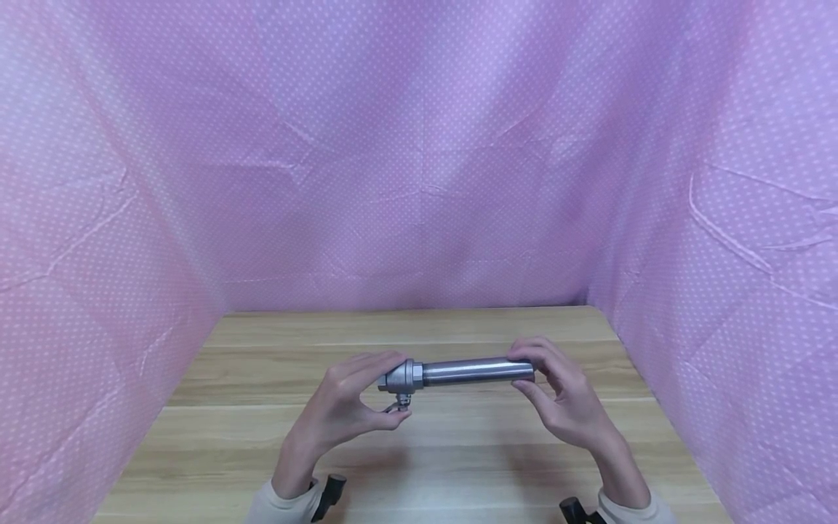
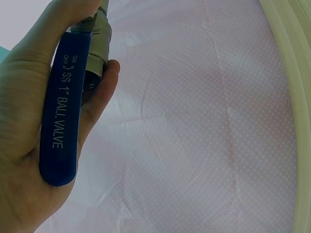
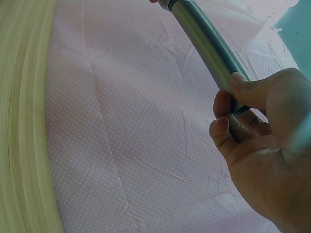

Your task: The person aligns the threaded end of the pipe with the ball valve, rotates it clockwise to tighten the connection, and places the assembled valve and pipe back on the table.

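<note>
At the lower middle of the head view, the person's left grip [image 1: 340, 407] pinches a metal valve [image 1: 399, 376], with the fingers over its upper side and the thumb below, by its short stem. The valve is dull grey, stubby and rounded. Seen from the left wrist, its flat blue lever [image 2: 63, 111], smooth and round-ended, lies along the palm at the left of the frame; pale lettering on it reads "BALL VALVE", with ON and OFF marked near the top.

To the right of centre, the right grip [image 1: 566, 407] pinches the far end of a straight metal pipe [image 1: 468, 371] between thumb and fingers. The pipe is a plain cylinder, polished enough to catch a bright streak down its length. Its other end meets the valve at a faceted collar [image 1: 417, 375], so the joined piece spans the gap between the two grips, nearly level, its right end slightly higher.

Below is a surface [image 1: 406, 324] of pale wood grain with light and darker bands. Pink cloth [image 1: 419, 145], white-dotted and creased, rises behind and along both sides. Pale sleeves [image 1: 281, 507] show at the bottom edge.
</note>
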`<move>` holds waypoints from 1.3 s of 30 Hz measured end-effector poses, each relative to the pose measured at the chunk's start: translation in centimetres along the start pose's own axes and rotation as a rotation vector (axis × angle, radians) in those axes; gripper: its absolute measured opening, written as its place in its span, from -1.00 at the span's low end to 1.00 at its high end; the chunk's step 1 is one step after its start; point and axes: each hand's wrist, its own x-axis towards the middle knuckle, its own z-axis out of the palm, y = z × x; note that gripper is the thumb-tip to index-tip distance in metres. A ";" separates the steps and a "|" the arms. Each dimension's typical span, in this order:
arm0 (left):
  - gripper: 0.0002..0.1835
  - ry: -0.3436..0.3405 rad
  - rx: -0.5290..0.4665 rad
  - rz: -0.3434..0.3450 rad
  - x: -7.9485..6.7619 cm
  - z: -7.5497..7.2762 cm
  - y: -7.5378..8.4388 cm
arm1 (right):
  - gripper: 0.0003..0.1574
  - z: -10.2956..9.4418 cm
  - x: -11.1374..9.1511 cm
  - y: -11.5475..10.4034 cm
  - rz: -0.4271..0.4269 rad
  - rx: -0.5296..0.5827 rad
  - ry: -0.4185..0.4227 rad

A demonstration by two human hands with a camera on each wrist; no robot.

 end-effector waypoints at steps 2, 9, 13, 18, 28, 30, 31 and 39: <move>-0.08 -0.002 -0.002 -0.002 0.0 0.0 0.0 | -0.25 -0.1 0.0 0.0 -0.003 -0.020 0.003; -0.07 0.000 -0.007 0.003 0.0 0.0 0.1 | -0.33 -0.3 -0.2 0.0 0.003 -0.100 0.025; -0.07 0.001 -0.015 0.002 0.1 -0.1 0.1 | -0.34 -0.3 -0.1 0.0 -0.001 -0.124 0.039; -0.07 0.001 -0.004 -0.003 0.1 -0.1 0.1 | -0.31 -0.2 -0.1 0.0 -0.006 -0.083 0.032; -0.06 0.001 0.005 0.001 0.0 -0.2 0.1 | -0.23 -0.1 0.0 -0.1 -0.043 -0.057 0.018; -0.06 0.001 0.003 0.001 0.0 -0.2 0.2 | -0.21 0.0 0.1 0.0 -0.082 -0.066 0.031; -0.06 0.001 0.004 0.003 0.1 -0.1 0.2 | -0.21 0.0 0.2 0.0 -0.098 -0.068 0.037; -0.06 0.000 0.003 0.012 0.2 -0.1 0.4 | -0.24 -0.2 0.1 0.0 -0.119 -0.100 0.049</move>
